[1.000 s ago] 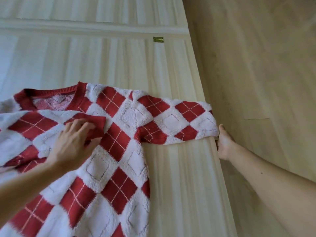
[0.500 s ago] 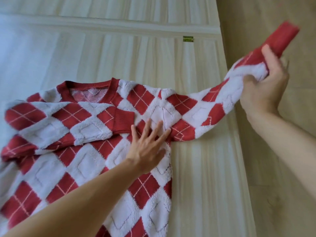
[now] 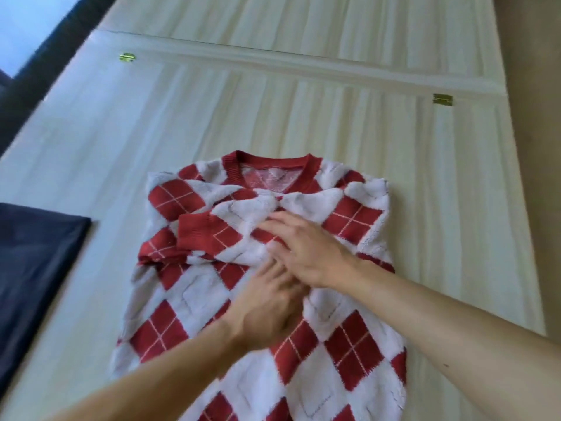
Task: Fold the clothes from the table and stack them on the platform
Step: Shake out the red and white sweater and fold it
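A red and white diamond-patterned sweater [image 3: 194, 299] lies flat on the pale wooden table [image 3: 303, 110], collar toward the far side. Both sleeves are folded across its chest, the red cuff of the upper sleeve [image 3: 197, 230] pointing left. My right hand [image 3: 306, 247] lies flat on the folded sleeve, fingers spread and pointing left. My left hand [image 3: 267, 302] rests palm down on the sweater's body just below it, partly under the right hand. Neither hand grips the cloth.
A dark navy cloth [image 3: 36, 268] lies at the table's left edge. Two brass hinges [image 3: 442, 99] [image 3: 127, 57] sit on the seam across the table. The wooden floor [image 3: 534, 86] runs along the table's right edge.
My right hand carried the right sleeve from the raised position at the right over onto the chest and let it go. The left hand stayed pressed on the sweater. The view shifted right.
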Tool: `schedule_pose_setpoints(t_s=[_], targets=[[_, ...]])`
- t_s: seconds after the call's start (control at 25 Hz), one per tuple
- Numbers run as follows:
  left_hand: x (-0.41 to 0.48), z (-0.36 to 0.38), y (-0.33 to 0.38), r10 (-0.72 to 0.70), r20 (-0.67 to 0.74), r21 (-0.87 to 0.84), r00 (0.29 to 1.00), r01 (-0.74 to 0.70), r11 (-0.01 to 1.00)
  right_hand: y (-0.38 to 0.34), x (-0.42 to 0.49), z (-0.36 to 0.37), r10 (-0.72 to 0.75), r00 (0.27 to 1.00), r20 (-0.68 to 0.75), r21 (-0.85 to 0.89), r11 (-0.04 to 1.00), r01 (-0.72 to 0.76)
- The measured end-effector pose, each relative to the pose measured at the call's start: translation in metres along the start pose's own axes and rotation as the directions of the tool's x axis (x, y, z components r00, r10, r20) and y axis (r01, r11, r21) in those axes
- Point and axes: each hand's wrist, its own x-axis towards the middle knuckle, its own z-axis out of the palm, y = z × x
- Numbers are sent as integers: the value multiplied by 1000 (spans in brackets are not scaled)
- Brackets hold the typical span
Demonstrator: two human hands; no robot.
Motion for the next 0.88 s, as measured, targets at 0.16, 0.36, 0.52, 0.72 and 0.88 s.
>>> schedule_pose_setpoints(t_s=[0.16,0.36,0.52,0.72,0.88], targets=[[4,-27,-104,-481,-156,149,863,502,852,59,7,12,283,959,7,-244,931,-273],[-1,-29,-196,-645,207,366,735,554,748,83,5,1,238,955,-177,-403,868,-291],[38,-60,-218,-656,302,331,692,569,753,99,44,-36,467,866,-179,-356,790,-499],[48,-70,-196,-663,347,428,663,517,741,101,39,-44,593,804,-49,-341,746,-571],[44,-94,-160,-592,175,356,787,509,783,71,24,-68,598,790,-138,-400,696,-597]])
